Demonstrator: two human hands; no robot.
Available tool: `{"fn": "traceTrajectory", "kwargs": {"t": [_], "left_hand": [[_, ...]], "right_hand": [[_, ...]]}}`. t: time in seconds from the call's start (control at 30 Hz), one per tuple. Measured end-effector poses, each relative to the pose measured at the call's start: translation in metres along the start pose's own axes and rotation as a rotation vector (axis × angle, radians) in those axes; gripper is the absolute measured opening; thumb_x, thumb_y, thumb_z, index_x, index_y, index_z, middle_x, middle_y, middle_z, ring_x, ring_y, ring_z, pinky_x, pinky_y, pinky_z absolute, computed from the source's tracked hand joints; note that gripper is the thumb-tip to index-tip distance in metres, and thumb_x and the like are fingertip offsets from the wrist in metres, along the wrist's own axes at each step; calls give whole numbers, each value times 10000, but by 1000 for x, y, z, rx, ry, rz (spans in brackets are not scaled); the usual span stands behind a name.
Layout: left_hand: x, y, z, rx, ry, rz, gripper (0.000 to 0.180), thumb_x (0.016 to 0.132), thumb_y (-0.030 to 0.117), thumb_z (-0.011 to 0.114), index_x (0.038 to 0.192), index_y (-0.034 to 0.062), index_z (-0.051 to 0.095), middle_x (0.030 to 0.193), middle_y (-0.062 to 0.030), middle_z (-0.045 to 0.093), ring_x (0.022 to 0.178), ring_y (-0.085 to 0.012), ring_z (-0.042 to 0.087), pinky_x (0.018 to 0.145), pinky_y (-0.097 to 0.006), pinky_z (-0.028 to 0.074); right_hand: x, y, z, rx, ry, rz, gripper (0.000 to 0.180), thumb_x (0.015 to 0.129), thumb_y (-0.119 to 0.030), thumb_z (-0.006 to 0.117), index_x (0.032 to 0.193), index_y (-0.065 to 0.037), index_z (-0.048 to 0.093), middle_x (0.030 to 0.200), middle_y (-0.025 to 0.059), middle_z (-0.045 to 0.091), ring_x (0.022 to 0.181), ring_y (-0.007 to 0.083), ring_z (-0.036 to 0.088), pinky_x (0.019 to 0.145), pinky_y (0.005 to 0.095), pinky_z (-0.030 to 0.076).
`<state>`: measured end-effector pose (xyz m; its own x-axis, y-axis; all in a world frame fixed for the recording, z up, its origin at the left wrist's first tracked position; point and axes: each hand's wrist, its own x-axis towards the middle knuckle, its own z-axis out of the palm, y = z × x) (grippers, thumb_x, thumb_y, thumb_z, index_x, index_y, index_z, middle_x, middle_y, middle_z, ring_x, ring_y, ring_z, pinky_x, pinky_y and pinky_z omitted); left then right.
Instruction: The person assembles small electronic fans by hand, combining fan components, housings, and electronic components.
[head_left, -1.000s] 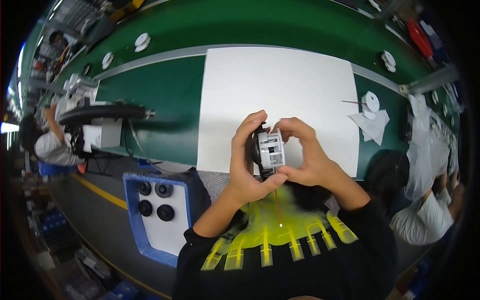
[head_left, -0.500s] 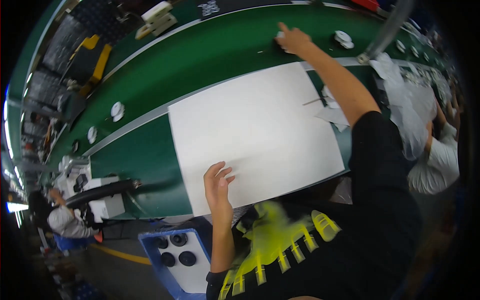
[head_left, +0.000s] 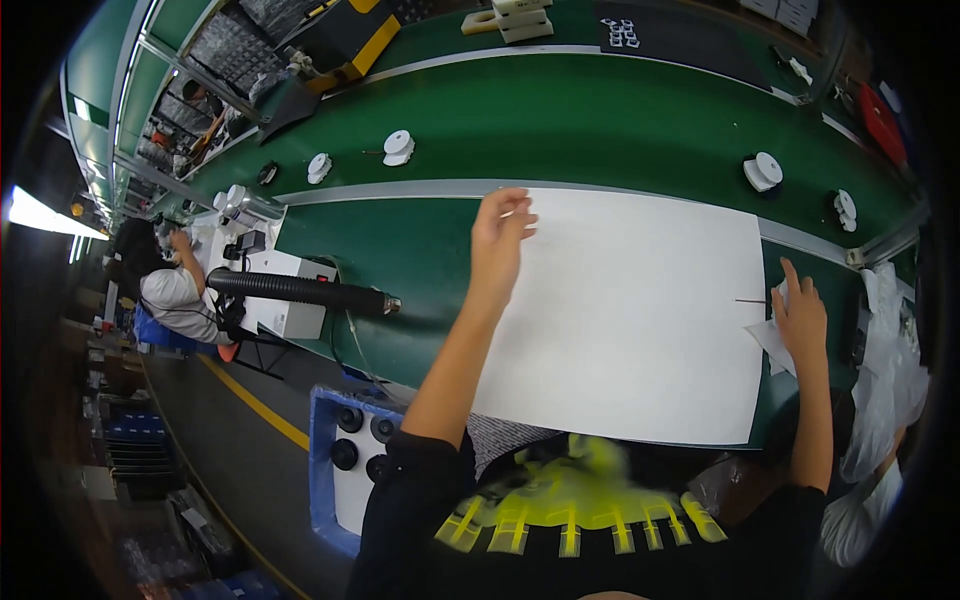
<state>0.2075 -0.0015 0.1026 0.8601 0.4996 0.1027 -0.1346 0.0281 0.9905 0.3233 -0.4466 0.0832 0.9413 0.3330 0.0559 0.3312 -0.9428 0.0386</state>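
Your left hand [head_left: 500,232], its fingers loosely bent and parted with nothing visible between them, is at the far left corner of the white sheet [head_left: 620,320]; contact with the sheet cannot be judged. Your right hand [head_left: 802,318] is just beyond the sheet's right edge, fingers spread over a small white part [head_left: 783,289] that they mostly hide; whether they grip it cannot be told. A thin dark wire [head_left: 750,300] extends over the sheet's right margin, beside your right thumb. Crumpled white paper [head_left: 772,346] lies partly under your right hand, touching the sheet's right edge. The sheet rests on the green table [head_left: 400,230]. Beyond the sheet's far edge runs a green strip [head_left: 560,115] bearing white round pieces [head_left: 399,147], two of them toward the sheet's left and two toward its right. Left of the sheet are a ribbed black hose [head_left: 300,290] and a white box [head_left: 303,318]. Below the sheet's near left corner, a blue-rimmed tray [head_left: 324,480] holds black round pieces [head_left: 344,454].
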Motion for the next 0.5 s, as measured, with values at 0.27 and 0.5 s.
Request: {"fn": "traceTrajectory", "kwargs": {"t": [0.27, 0.5], "left_hand": [[-122, -19, 35, 326, -317, 169, 279, 880, 24, 629, 1156, 8, 594, 1144, -129, 605, 1053, -237, 595, 939, -328, 461], [-240, -39, -35, 640, 209, 196, 82, 818, -7, 612, 871, -5, 674, 840, -139, 686, 764, -280, 678, 731, -330, 535]], "right_hand": [[-32, -45, 10, 1010, 115, -109, 504, 1027, -388, 407, 1470, -150, 370, 1225, 114, 542, 1002, 257, 612, 845, 349, 507], [-35, -168, 24, 2133, -474, 164, 515, 1040, -415, 342, 1428, -87, 421, 1010, 65, 616, 872, 179, 631, 763, 286, 522]]}}
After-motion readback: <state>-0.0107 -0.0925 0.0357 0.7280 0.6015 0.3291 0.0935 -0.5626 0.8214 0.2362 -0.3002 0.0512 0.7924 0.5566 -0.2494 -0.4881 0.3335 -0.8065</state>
